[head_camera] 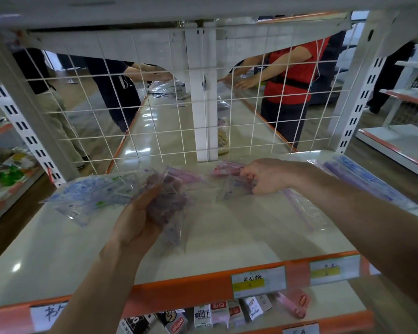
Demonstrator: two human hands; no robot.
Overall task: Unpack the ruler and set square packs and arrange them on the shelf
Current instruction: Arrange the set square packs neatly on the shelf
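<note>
My left hand [140, 213] grips a bunch of clear plastic ruler and set square packs with purple print [169, 201] above the middle of the white shelf [227, 237]. My right hand [266, 175] pinches a pink-printed pack [234, 186] further back on the shelf. Blue and green printed packs [92, 191] lie spread at the left. Another pink pack [227, 168] lies behind my right hand. Purple and blue ruler packs [355, 174] lie along the right edge, and a clear ruler pack [307, 210] lies under my right forearm.
A white wire grid [155, 112] closes the shelf's back. Two people stand behind it with hands on the far shelf. The orange front rail [203, 288] carries price labels. Small boxed items [227, 312] sit on the shelf below. The upper shelf hangs close overhead.
</note>
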